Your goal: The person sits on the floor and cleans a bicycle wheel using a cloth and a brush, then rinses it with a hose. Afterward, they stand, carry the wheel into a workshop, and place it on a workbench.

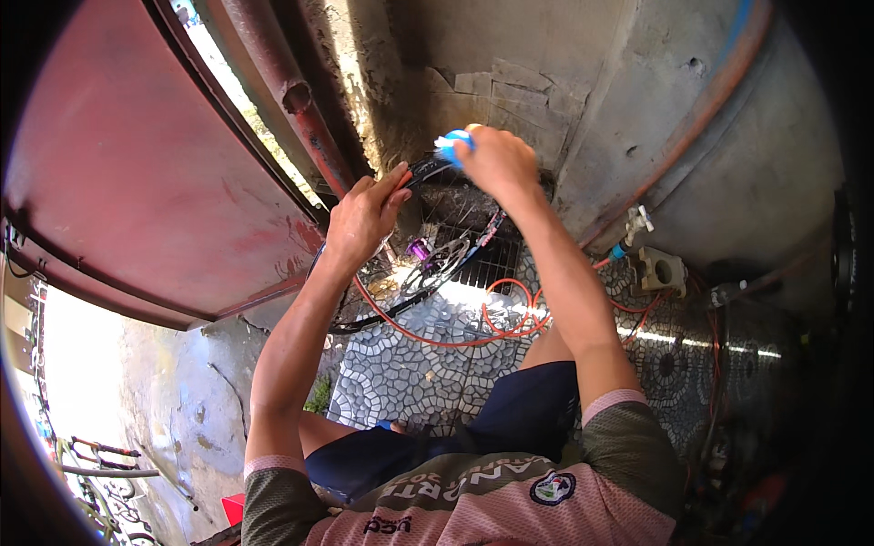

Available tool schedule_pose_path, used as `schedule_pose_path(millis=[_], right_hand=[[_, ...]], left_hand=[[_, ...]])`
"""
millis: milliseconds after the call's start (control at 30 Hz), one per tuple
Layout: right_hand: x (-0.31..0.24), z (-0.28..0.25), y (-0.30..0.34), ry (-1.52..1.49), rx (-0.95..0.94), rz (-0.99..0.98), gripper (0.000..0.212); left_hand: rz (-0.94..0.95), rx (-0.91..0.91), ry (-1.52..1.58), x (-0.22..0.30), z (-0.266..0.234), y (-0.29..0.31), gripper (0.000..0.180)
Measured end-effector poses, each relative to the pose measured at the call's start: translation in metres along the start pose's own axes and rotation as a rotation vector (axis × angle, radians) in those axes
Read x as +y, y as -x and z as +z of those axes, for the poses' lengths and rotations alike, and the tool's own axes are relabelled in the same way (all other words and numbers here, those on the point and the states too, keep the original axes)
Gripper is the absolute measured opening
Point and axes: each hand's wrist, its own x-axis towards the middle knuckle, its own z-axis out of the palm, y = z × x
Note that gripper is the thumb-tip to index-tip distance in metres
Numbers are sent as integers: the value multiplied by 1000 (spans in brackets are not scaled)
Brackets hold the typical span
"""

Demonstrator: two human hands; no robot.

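While left hand (364,214) grips black wheel rim (414,173), right hand (496,159) clutches blue brush (452,144).

Red door (137,155) crowds left, pipe (296,109) and wall (510,55) close behind wheel (428,259). Tank (756,155) blocks right. Hose (473,337) loops across open tiled floor (401,373) below.

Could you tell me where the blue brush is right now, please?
In the head view, the blue brush sits at upper centre, gripped in the right hand against the wheel rim that the left hand steadies.
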Motion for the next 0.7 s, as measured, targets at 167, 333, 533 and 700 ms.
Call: schedule_pose_path(millis=[167,333,533,700], right_hand=[[50,17,-29,-37,-35,119,43],[85,11,-49,94,-125,230,40],[28,4,-37,78,-83,59,34],[46,-7,-41,177,-74,162,38]], left_hand=[[25,8,104,-12,-3,-4,43],[37,-31,44,-4,-1,-13,44],[42,14,13,-3,10,-16,44],[47,-5,-7,7,11,-20,44]])
